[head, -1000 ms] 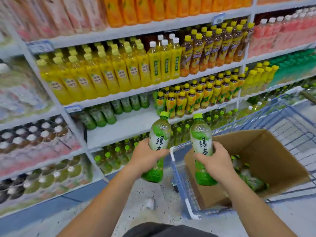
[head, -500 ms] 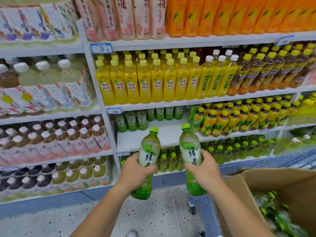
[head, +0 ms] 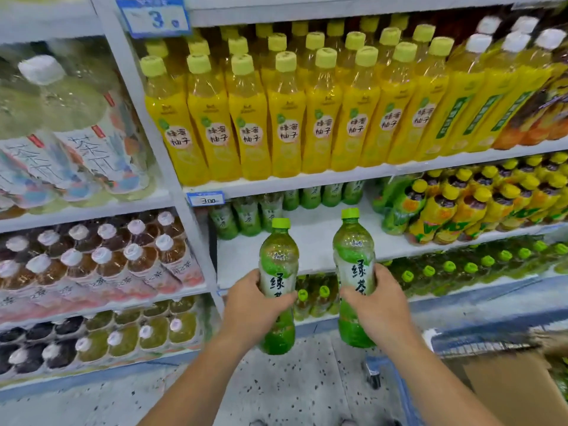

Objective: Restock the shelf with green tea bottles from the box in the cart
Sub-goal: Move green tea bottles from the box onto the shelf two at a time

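My left hand (head: 250, 305) grips one green tea bottle (head: 278, 265) round its middle, upright, green cap up. My right hand (head: 381, 305) grips a second green tea bottle (head: 353, 256) the same way, a little higher. Both bottles hang in front of the white shelf (head: 310, 241), whose front part is bare. Several green tea bottles (head: 246, 218) stand at the back of that shelf. The cardboard box (head: 516, 388) sits in the blue cart (head: 479, 342) at the lower right, only partly in view.
Yellow honey-pomelo bottles (head: 285, 118) fill the shelf above. Yellow-capped bottles (head: 476, 204) crowd the right part of the green tea shelf. More green-capped bottles (head: 445, 269) stand one shelf lower. Pale and brown drinks (head: 101, 259) fill the left bay. The floor is speckled.
Both hands have carried their bottles up and closer to the shelf. My view has turned left and moved in, so the cart and box have slid to the lower right corner.
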`<state>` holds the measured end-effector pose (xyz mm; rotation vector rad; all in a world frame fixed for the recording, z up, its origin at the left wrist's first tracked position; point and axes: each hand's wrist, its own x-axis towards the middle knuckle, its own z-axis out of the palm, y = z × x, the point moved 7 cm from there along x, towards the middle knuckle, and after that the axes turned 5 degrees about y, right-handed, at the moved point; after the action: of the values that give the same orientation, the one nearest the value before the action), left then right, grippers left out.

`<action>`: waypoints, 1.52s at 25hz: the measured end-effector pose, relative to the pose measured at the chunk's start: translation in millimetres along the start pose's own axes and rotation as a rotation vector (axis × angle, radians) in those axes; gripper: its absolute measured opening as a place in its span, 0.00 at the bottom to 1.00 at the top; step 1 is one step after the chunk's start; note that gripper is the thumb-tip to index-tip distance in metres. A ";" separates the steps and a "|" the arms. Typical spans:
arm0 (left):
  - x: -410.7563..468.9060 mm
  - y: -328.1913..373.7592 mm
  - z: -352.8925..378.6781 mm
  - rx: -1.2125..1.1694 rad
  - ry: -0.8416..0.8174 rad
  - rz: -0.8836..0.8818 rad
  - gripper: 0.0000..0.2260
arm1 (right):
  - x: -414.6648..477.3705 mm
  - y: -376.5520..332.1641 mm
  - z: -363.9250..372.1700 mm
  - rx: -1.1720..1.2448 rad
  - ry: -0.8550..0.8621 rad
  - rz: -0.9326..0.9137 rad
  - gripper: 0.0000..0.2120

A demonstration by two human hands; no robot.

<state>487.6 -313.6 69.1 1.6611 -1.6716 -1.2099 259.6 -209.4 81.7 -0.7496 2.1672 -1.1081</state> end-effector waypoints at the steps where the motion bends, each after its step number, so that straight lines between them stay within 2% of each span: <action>1: 14.8 -4.3 13.5 -0.017 0.009 0.011 0.16 | 15.6 9.3 9.4 0.006 -0.011 -0.004 0.18; 8: 104.7 -25.5 86.3 -0.066 0.117 0.150 0.14 | 117.8 65.1 60.4 0.052 -0.090 -0.077 0.20; 14: 164.4 -20.3 115.7 -0.161 0.225 0.273 0.15 | 197.5 54.5 87.9 0.097 -0.065 -0.252 0.21; 19: 190.8 -26.6 132.7 -0.303 0.281 0.333 0.18 | 226.2 47.7 101.0 0.146 -0.082 -0.410 0.28; 26: 196.7 -32.5 141.9 -0.410 0.326 0.464 0.22 | 242.2 63.2 107.7 0.200 -0.075 -0.497 0.33; 29: 198.4 -42.6 147.3 -0.353 0.249 0.437 0.25 | 240.4 65.9 111.6 0.184 -0.107 -0.495 0.35; 32: 193.8 -69.3 154.4 -0.228 0.210 0.362 0.31 | 242.3 78.0 113.3 0.159 -0.160 -0.452 0.31; 35: 189.1 -93.9 151.7 -0.165 0.322 0.280 0.31 | 236.0 108.9 115.7 0.100 -0.194 -0.383 0.26; 38: 193.8 -96.4 151.8 -0.127 0.380 0.253 0.27 | 238.3 120.9 116.4 0.035 -0.130 -0.388 0.27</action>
<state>384.0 -449.7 -132.6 1.4433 -1.4794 -0.8027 156.8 -376.3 -134.0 -1.2269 1.9359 -1.2431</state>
